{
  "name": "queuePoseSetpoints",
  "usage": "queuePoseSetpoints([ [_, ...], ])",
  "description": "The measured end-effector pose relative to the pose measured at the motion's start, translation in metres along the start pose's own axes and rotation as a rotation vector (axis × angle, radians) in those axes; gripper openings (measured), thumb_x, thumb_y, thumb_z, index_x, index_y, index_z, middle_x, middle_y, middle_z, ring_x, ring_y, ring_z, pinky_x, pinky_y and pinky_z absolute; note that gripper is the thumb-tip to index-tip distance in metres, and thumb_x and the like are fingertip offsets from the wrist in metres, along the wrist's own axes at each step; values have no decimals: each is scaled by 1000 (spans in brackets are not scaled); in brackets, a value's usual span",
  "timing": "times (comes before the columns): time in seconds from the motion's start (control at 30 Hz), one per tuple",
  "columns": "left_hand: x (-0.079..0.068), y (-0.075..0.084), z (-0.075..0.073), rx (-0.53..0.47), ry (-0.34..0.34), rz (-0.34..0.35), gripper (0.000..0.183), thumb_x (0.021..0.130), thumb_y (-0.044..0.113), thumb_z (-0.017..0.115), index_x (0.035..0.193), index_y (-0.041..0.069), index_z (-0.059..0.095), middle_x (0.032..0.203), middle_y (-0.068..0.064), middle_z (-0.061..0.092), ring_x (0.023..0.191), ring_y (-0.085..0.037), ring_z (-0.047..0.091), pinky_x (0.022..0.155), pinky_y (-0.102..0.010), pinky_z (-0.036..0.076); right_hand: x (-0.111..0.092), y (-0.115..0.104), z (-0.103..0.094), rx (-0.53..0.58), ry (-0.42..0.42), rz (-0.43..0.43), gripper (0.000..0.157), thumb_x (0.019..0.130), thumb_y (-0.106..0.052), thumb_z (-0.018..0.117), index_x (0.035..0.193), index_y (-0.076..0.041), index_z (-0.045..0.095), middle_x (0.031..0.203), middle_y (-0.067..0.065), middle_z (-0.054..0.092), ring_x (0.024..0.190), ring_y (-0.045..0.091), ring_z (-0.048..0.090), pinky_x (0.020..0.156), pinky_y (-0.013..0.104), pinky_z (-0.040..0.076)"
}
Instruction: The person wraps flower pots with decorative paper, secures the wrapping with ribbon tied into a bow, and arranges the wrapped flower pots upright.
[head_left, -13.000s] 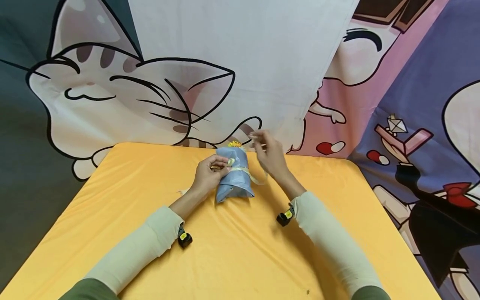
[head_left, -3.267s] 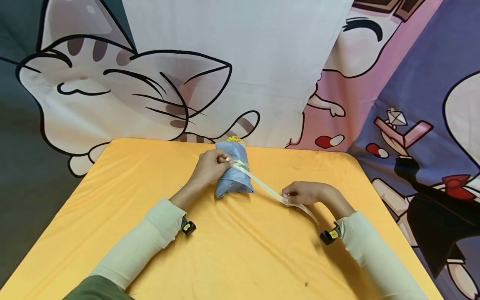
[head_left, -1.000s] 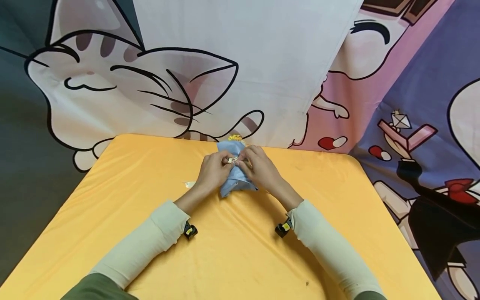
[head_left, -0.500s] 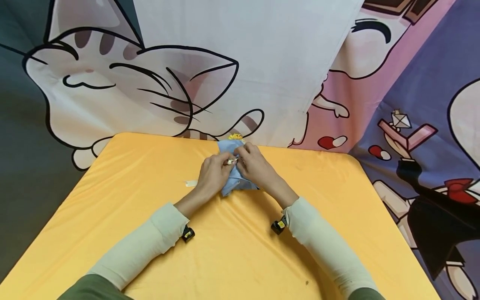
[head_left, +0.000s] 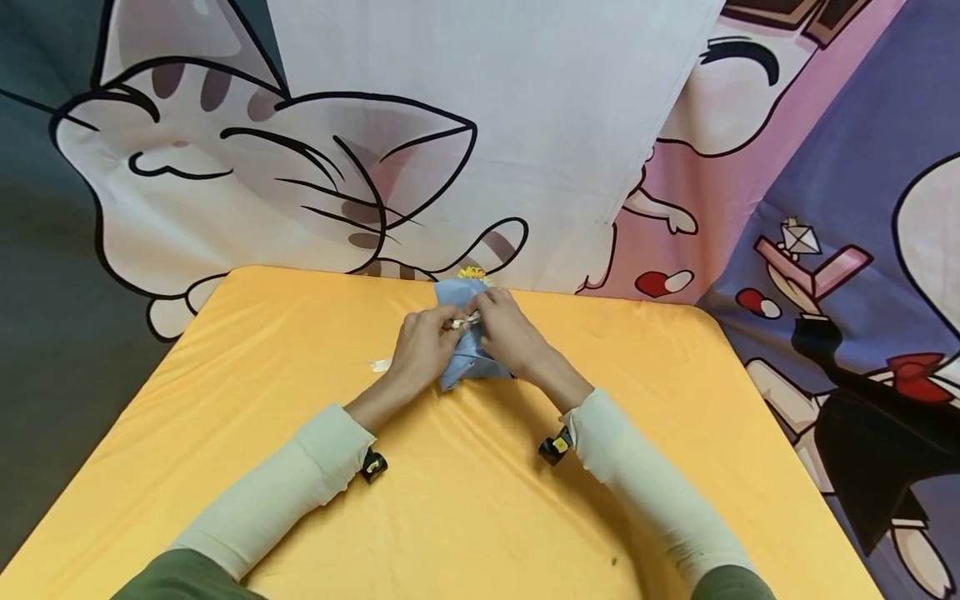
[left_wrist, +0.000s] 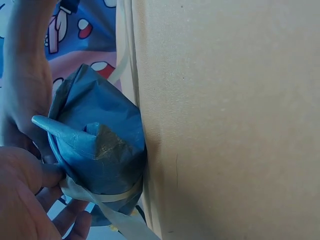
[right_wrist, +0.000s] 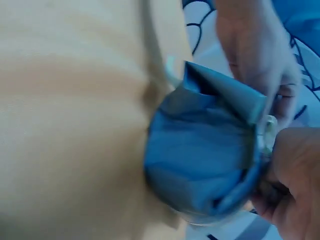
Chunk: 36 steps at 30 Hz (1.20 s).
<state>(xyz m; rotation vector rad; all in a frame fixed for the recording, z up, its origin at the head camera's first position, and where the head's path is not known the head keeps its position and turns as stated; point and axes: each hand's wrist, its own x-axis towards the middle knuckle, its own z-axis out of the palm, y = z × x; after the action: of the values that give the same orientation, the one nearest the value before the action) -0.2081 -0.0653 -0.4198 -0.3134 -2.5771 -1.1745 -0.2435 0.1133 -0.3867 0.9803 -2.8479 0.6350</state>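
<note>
A small flower bouquet wrapped in blue paper (head_left: 455, 292) lies near the table's back edge, its yellow flower (head_left: 472, 272) showing at the far end. Pale yellow ribbon (head_left: 472, 318) circles its middle and is bunched on top. My left hand (head_left: 422, 348) pinches the ribbon from the left between thumb and fingers. From the right, my right hand (head_left: 515, 333) pinches the ribbon close beside it, fingertips nearly meeting. The left wrist view shows the paper's folded bottom (left_wrist: 100, 145) and a loose ribbon tail (left_wrist: 127, 225). In the right wrist view the blue wrap (right_wrist: 200, 150) is blurred.
A yellow cloth (head_left: 465, 500) covers the table. One ribbon end (head_left: 381, 365) lies on it, left of the bouquet. Behind hangs a cartoon-printed backdrop (head_left: 555, 125), right at the table's far edge.
Earlier my right hand lifted a ribbon tail, then drew it out to the right. It has since come back beside my left hand at the bunched ribbon. The last second brings only small finger shifts.
</note>
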Motion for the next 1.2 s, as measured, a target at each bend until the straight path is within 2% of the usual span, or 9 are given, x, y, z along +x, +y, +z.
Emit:
queuePoseSetpoints([
  [0.2, 0, -2, 1, -85, 12, -49, 20, 106, 19, 82, 123, 11, 88, 98, -11, 85, 68, -16, 60, 63, -28, 44, 2, 12, -17, 542, -21, 259, 27, 112, -13, 69, 134, -3, 81, 128, 17, 80, 104, 22, 71, 94, 41, 61],
  [0.33, -1, -2, 2, -134, 10, -83, 25, 106, 22, 82, 128, 11, 86, 108, -13, 87, 73, -19, 60, 64, -29, 43, 4, 22, -19, 753, 2, 418, 26, 113, -14, 71, 133, -2, 81, 123, 11, 81, 103, 14, 67, 102, 42, 57],
  [0.4, -1, -2, 2, -135, 6, -93, 26, 106, 24, 82, 128, 12, 86, 115, -14, 87, 75, -18, 59, 64, -30, 43, 5, 26, -19, 744, -11, 452, 26, 114, -14, 68, 133, -1, 80, 112, 5, 78, 97, 12, 64, 98, 40, 58],
  [0.5, -1, -2, 2, -132, 7, -103, 26, 107, 26, 81, 128, 13, 86, 121, -14, 86, 71, -20, 55, 62, -31, 41, 6, 27, -22, 600, -31, 408, 24, 118, -16, 61, 123, 0, 78, 92, 2, 67, 82, 13, 58, 81, 33, 56],
  [0.63, -2, -3, 0, -136, 22, -115, 25, 107, 26, 81, 128, 13, 86, 122, -13, 86, 68, -19, 51, 60, -31, 39, 10, 23, -29, 498, -68, 327, 26, 121, -18, 53, 112, -1, 70, 90, 8, 62, 78, 16, 56, 71, 28, 49],
  [0.83, -2, -6, -1, -162, 27, -132, 25, 108, 27, 80, 128, 14, 86, 114, -11, 87, 68, -19, 53, 60, -31, 40, 14, 25, -29, 679, -110, 416, 25, 122, -19, 50, 121, 1, 66, 101, 5, 67, 95, 14, 67, 92, 38, 64],
  [1.0, -2, -11, -2, -205, 29, -157, 24, 107, 28, 81, 126, 15, 88, 112, -10, 88, 79, -19, 65, 65, -30, 47, 8, 33, -21, 665, -81, 457, 29, 123, -20, 46, 121, 5, 61, 117, 19, 66, 121, 34, 70, 110, 55, 62],
  [1.1, -2, -14, -4, -238, 26, -185, 22, 107, 28, 81, 124, 16, 89, 112, -10, 88, 86, -20, 71, 68, -30, 50, 3, 36, -19, 707, -84, 512, 34, 124, -20, 41, 129, 10, 56, 142, 29, 61, 145, 47, 63, 118, 62, 57],
  [1.2, -1, -16, -6, -268, 19, -210, 21, 107, 29, 81, 121, 15, 89, 112, -9, 87, 91, -18, 73, 70, -26, 52, -1, 39, -20, 735, -104, 567, 41, 125, -23, 36, 139, 12, 51, 153, 34, 57, 147, 50, 62, 118, 62, 57],
])
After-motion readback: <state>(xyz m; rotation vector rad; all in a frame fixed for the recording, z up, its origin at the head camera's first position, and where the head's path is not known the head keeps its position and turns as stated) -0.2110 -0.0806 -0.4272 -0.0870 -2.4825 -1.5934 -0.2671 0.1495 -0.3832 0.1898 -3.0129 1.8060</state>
